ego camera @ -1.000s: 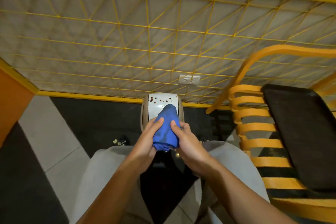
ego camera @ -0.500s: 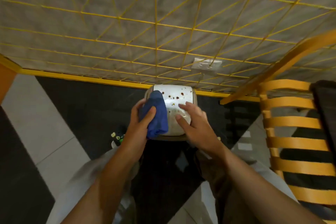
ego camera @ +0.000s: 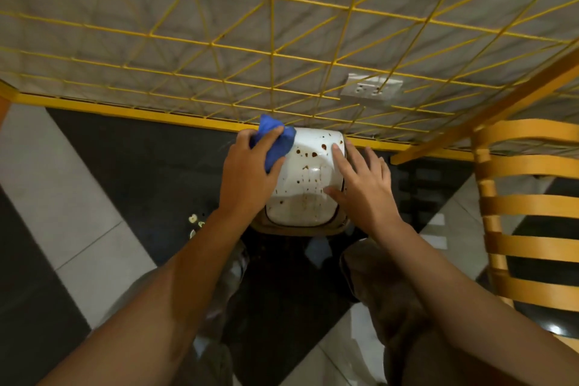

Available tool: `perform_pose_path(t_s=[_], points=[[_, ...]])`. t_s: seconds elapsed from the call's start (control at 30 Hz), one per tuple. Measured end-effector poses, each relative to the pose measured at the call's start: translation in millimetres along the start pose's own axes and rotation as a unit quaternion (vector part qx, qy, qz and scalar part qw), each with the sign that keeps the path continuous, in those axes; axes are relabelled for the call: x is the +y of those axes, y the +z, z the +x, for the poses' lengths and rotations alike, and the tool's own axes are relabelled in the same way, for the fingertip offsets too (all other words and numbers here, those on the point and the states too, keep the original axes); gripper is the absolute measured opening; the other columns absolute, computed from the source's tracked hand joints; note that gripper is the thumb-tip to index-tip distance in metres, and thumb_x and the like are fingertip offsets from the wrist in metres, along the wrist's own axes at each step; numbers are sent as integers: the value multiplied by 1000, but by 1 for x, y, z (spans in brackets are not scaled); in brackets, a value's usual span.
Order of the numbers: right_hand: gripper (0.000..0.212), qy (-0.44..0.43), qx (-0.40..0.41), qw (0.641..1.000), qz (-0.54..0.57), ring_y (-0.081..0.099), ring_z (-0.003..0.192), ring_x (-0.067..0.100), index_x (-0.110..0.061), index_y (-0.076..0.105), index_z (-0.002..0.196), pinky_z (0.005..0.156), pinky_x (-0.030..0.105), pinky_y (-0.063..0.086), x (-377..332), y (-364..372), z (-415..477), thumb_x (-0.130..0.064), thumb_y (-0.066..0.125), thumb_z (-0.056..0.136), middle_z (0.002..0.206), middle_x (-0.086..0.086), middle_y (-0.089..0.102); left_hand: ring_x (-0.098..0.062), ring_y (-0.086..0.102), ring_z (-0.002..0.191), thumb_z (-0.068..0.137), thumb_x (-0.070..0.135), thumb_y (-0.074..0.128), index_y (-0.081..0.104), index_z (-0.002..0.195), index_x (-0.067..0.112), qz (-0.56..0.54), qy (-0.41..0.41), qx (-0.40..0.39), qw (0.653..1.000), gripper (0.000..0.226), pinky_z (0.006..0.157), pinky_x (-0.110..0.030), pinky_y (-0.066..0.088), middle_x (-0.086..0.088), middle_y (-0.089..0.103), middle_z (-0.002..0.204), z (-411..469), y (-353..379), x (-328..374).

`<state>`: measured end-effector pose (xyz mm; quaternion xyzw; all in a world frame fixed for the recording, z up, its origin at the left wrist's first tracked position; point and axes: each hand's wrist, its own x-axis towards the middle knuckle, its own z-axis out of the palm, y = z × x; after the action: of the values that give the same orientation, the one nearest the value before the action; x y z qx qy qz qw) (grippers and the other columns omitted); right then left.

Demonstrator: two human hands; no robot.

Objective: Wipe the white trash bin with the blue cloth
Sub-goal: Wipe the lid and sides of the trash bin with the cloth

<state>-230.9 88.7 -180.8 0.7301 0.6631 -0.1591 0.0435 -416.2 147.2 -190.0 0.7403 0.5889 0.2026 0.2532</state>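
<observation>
The white trash bin (ego camera: 305, 197) stands on the floor against the wall, its lid speckled with brown spots and drip streaks. My left hand (ego camera: 247, 175) grips the bunched blue cloth (ego camera: 275, 142) and presses it on the lid's far left corner. My right hand (ego camera: 360, 188) rests on the lid's right edge with fingers spread, holding nothing. The bin's lower body is hidden under the lid and my hands.
A yellow wire grid (ego camera: 272, 50) covers the grey wall, with a white power socket (ego camera: 371, 89) above the bin. An orange slatted wooden chair (ego camera: 529, 210) stands close on the right. Small bits of litter (ego camera: 194, 222) lie on the dark floor to the left.
My left hand has carried the cloth from the lid's middle to its far left corner. My right hand let go of the cloth and settled on the lid's right side. The camera moved closer.
</observation>
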Motion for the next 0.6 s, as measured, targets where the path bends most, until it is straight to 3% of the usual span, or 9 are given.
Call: perform_pose_path(t_s=[0.1,0.2,0.43,0.6], points=[[75,-2,6,1000,0,12,144,35,-22,16,149,116,52,8,1,0,0,-41,56,88,157,6,17,-34,51,103,84,17,63,53,129,18,37,33,-2,999,46,89,-45,46,-15,47,124,2,6,-3],[75,-4,6,1000,-1,13,144,34,-22,16,149,116,51,6,1,0,1,-41,56,88,157,6,18,-35,52,99,83,13,62,58,123,17,40,39,-3,998,41,85,-42,45,-14,50,124,-1,6,-4],[76,-3,6,1000,1,13,144,33,-22,14,149,117,50,5,1,1,2,-41,55,89,157,5,17,-36,55,95,80,26,53,62,118,17,69,91,-53,992,39,81,-48,49,-16,54,119,-11,4,-1],[76,-10,10,1000,1,14,144,32,-22,15,149,117,49,4,2,1,2,-42,56,88,157,5,18,-33,49,108,85,21,61,54,126,18,54,10,3,999,42,91,-42,42,-12,47,129,1,0,-2]])
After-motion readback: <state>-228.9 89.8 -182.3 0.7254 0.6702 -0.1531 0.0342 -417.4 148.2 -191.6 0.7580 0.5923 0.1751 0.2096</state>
